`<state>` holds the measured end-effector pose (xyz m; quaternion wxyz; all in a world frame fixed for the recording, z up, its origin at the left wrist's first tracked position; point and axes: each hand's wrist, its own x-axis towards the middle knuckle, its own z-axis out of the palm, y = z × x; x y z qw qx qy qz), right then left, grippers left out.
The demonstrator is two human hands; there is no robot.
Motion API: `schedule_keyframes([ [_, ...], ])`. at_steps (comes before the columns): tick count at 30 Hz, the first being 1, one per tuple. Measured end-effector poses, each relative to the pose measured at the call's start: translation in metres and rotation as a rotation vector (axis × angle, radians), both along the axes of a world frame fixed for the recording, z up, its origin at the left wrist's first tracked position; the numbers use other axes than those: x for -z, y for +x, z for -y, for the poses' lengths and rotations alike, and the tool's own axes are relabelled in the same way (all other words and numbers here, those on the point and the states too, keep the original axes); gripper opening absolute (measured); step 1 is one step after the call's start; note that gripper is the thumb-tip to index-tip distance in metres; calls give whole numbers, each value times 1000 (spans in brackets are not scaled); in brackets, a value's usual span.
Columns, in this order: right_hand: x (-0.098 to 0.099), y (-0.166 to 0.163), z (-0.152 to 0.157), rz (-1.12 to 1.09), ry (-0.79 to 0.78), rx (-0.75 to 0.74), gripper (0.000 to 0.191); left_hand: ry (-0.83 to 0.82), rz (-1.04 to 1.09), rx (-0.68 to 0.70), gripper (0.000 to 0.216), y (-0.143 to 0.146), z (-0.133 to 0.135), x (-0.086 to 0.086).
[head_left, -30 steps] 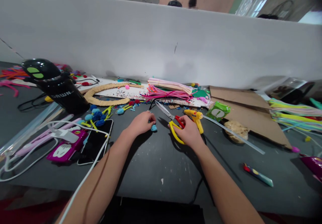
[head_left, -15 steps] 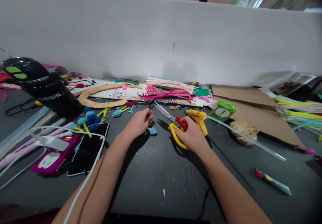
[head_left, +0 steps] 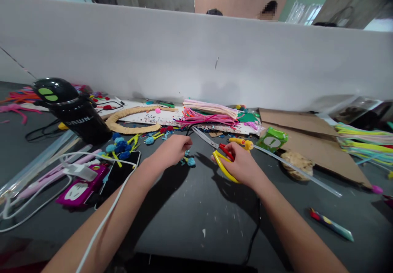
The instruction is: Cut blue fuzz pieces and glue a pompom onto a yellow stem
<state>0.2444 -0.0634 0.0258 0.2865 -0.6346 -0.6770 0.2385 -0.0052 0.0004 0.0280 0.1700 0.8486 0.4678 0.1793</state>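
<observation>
Far left: jug (head_left: 72, 111) and phone (head_left: 118, 174), crowding that end of the surface (head_left: 190, 215). Next, left hand (head_left: 172, 150), fingertips pinched together on something too small to tell, just beside a blue pom-pom (head_left: 191, 161). Then scissors (head_left: 218, 147), blades pointing back-left, yellow loops gripped by right hand (head_left: 242, 168). Just behind, glue gun (head_left: 242, 143); further right, cardboard (head_left: 307, 136). Open room in front, between both forearms, down to the near edge.
</observation>
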Motion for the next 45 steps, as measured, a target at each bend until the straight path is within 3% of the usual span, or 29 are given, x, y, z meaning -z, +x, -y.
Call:
schedule_keyframes([
  [7, 23, 17, 13, 57, -42, -35, 38, -117, 306, -3, 22, -11, 4, 10],
  [13, 31, 29, 27, -93, -92, 77, 36, -242, 371, -42, 29, -13, 18, 14],
  [17, 31, 33, 29, -77, -82, 52, 37, -284, 367, -23, 32, -14, 27, 13],
  [22, 34, 37, 30, 27, -46, -45, 36, -227, 316, -25, 32, -14, 31, 14],
  [30, 36, 34, 36, 114, 55, -155, 44, 33, 225, 38, 21, -16, 32, 16],
  [45, 40, 36, 37, 196, 107, -219, 40, 77, 147, 92, 18, -16, 32, 20],
])
